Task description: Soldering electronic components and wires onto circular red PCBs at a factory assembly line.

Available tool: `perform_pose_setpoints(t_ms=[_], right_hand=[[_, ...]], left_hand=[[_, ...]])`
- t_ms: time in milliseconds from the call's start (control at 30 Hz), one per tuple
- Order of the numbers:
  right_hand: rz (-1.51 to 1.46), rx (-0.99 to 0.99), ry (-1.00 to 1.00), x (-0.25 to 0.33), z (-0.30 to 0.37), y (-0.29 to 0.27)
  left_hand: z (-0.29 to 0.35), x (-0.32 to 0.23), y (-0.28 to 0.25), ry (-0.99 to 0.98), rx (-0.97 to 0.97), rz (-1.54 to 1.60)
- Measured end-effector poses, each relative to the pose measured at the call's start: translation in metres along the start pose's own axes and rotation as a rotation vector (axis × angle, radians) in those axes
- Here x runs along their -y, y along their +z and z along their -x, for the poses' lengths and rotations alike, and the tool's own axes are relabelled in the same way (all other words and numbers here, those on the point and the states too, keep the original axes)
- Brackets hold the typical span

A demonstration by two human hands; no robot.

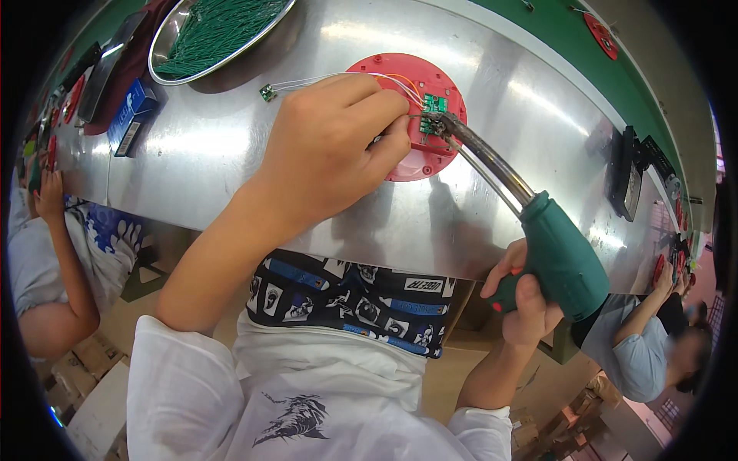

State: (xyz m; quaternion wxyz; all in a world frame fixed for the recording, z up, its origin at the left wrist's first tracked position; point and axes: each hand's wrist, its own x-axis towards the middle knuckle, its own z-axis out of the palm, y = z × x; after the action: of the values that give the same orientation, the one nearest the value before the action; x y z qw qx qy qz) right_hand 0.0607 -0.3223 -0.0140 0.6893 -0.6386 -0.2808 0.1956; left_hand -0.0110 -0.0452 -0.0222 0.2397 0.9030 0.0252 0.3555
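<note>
A round red plastic disc (371, 64) lies on the metal table with a small green circuit board (435, 103) on it. My left hand (338, 138) is closed in a pinch at the disc's left side. A thin wire seems to run from its fingertips to the board; the fingers partly hide it. My right hand (530, 303) grips the handle of a green soldering gun (565, 257). The gun's dark tip touches or hovers right over the board. White and orange wires (400, 77) lead from the disc past my left hand to a tiny green board (267, 93).
A metal bowl (223, 73) full of green wires (219, 34) stands at the back left, near a blue box (132, 117). Black objects (632, 173) lie at the table's right side. People (58, 253) sit at left and right. A green strip runs along the far edge.
</note>
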Motion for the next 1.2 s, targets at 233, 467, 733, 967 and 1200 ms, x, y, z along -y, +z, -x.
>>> perform_pose_setpoints(t_ms=[233, 467, 733, 967, 1200], right_hand=[[-0.072, -0.147, -0.087, -0.011, -0.007, -0.006], [-0.099, -0.153, -0.049, -0.008, -0.011, -0.007], [-0.112, -0.149, -0.065, -0.007, -0.013, -0.004], [-0.109, -0.174, -0.107, -0.01, -0.007, -0.005], [-0.005, -0.039, -0.133, -0.008, -0.003, -0.003]], left_hand=[[0.0, 0.0, 0.0, -0.013, 0.0, 0.011], [0.001, 0.0, 0.0, -0.015, 0.005, 0.011], [0.001, -0.001, 0.002, -0.045, -0.025, 0.02], [-0.006, -0.009, -0.018, -0.114, -0.271, 0.032], [0.001, -0.002, -0.006, 0.122, -0.123, 0.015]])
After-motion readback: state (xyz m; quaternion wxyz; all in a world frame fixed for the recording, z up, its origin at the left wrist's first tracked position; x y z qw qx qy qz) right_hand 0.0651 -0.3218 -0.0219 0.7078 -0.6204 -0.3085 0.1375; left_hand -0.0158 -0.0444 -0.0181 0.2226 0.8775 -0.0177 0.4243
